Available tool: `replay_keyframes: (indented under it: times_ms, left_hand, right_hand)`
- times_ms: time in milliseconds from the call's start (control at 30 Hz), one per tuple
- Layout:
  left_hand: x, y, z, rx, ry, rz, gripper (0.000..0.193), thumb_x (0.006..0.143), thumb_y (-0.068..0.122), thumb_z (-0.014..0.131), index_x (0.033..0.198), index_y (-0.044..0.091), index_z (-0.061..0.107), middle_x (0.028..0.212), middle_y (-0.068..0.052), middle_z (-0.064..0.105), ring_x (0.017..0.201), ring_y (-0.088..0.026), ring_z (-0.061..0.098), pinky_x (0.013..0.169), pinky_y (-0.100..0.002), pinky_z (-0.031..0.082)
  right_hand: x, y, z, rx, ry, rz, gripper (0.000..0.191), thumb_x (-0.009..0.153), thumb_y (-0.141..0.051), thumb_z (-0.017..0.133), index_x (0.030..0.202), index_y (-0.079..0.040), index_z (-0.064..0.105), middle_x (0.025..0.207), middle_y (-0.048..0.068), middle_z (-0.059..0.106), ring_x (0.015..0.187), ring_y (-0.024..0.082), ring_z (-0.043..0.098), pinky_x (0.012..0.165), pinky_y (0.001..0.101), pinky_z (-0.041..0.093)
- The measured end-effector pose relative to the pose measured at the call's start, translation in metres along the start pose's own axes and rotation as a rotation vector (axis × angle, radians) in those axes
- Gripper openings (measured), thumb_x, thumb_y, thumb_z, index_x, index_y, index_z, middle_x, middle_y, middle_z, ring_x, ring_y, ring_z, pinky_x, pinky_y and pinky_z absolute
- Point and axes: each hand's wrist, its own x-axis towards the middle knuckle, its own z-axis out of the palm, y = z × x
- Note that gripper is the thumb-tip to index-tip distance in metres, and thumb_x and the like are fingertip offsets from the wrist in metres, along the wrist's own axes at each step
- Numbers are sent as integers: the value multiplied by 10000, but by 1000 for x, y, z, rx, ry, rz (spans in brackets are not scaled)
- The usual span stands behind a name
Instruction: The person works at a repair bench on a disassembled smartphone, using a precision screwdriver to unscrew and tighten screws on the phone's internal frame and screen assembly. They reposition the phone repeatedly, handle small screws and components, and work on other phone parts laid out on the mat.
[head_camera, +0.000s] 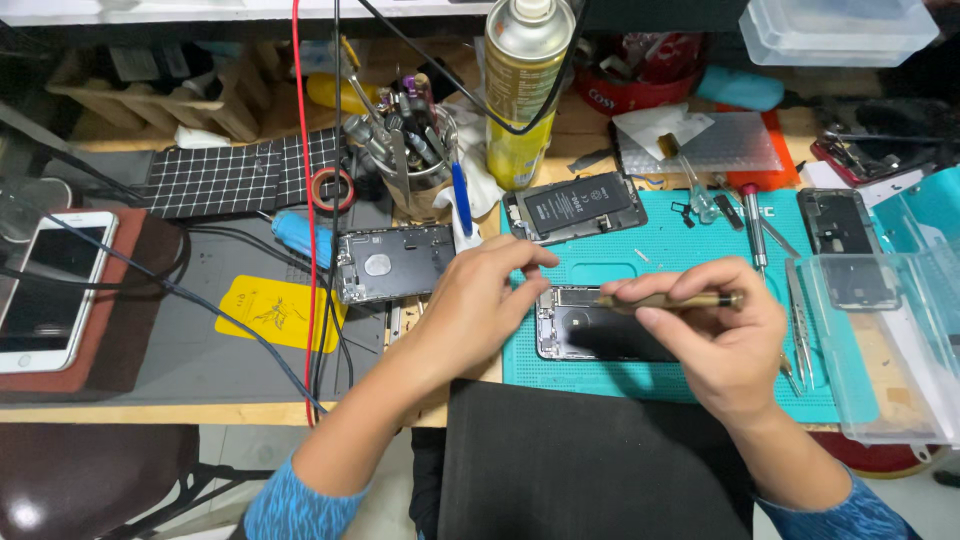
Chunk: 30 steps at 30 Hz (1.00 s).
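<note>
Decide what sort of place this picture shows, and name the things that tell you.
Most likely a phone repair bench. An opened phone lies on a teal work mat, the right hand holds a screwdriver, and a cup of tools stands behind.
</note>
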Motion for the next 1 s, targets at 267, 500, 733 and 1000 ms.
replay_keyframes:
  times_ms: [267,500,733,1000]
  left_hand:
    - [-30,38,-1,-286,101,-109,216,811,115,818,1007,46,757,986,3,690,555,-27,410,509,-208,360]
    - [-39,31,10,-442,130,-140,157,853,98,832,982,38,765,943,22,676,613,4,405,538,-191,332]
    - [-43,24,17,-695,58,-250,130,881,67,805,993,27,755,813,42,662,612,32,435,533,-183,316]
    - [-42,29,16,-637,113,-169,78,895,46,788,963,23,759,922,28,697,645,24,445,558,-180,338]
  right_hand:
    - [1,-15,10,61,-13,-77,426,949,210,582,1235,-54,410,1087,285,704,1108,398,731,1058,529,626]
    - [-2,-21,11,24,-30,-110,432,953,215,598,1221,-54,391,1058,268,711,1097,394,736,1036,522,610]
    - [-8,-27,8,8,-52,-113,432,953,212,600,1220,-58,394,1044,260,708,1088,382,738,1055,560,608]
    - [-8,-33,9,-26,-69,-134,452,941,228,581,1237,-56,392,1024,260,702,1068,375,740,1034,568,576]
